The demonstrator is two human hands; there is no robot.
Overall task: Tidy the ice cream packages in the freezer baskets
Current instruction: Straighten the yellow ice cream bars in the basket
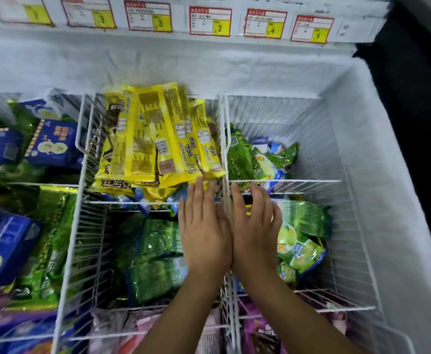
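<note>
Left hand (pixel 204 233), right hand (pixel 254 226) hovering flat, grip wide, holding nothing. Likely squaring yellow ice cream packages (pixel 155 139); next needing even push at near ends.

Row of six price tags (pixel 210 21) stuck along the white ledge (pixel 181 19) at the top: red borders, white fields, a yellow square at each lower right. Readable digits, left to right from the second tag: 3, 3, 2, 4, 6. First tag too blurred; small print illegible throughout. Below the ledge, thick white frost on the back wall (pixel 158 62) and on the right wall (pixel 388 175). Past the right wall, a dark area (pixel 418 111), featureless.
</note>
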